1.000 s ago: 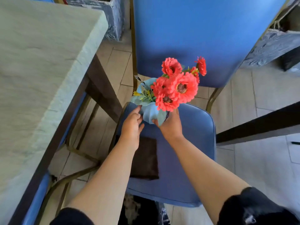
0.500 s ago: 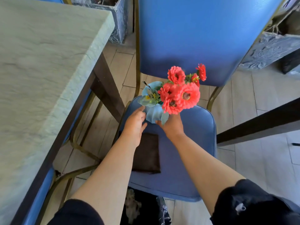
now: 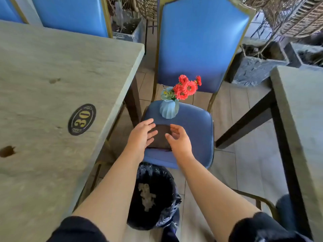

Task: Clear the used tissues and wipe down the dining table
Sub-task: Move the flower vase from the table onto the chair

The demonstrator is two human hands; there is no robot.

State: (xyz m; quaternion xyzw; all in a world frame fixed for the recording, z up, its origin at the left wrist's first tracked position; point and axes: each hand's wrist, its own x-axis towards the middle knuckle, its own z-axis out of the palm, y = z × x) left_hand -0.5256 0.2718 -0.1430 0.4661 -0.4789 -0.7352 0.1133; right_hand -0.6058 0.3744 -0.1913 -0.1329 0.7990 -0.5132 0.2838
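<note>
On my far left lay the table (image 3: 52, 67), its pale top carrying an oval plaque (image 3: 81, 119) numbered 30 and a dark stain (image 3: 7, 151) near the left edge. A smaller smudge (image 3: 54, 80) sat further back. I saw no loose tissues on the top. Behind it stood a blue chair back (image 3: 70, 14).

Just right of the table's edge, my left hand (image 3: 140, 137) was spread flat, fingers apart, above the left edge of a dark cloth (image 3: 161, 137) that lay on the chair seat (image 3: 192, 133); I could not tell whether the fingertips actually touched the cloth. It gripped nothing. Below the hands, on the floor between my forearms, stood a bin (image 3: 153, 194) lined with a dark bag, with a crumpled pale tissue (image 3: 146, 195) inside it.

My right hand (image 3: 180, 140) was over the cloth's right side, fingers loosely curled and thumb out, slack and holding nothing. Beyond both hands, at the back of the seat, a ribbed pale-blue vase (image 3: 169, 109) stood upright with red flowers (image 3: 187, 87) leaning right, clear of either hand. The tall chair back (image 3: 201, 44) rose behind it.

Further right were grey planters (image 3: 258, 67) and wicker (image 3: 288, 16), then a second table (image 3: 300, 105) at the edge, its dark leg (image 3: 244, 124) slanting across the tiles.
</note>
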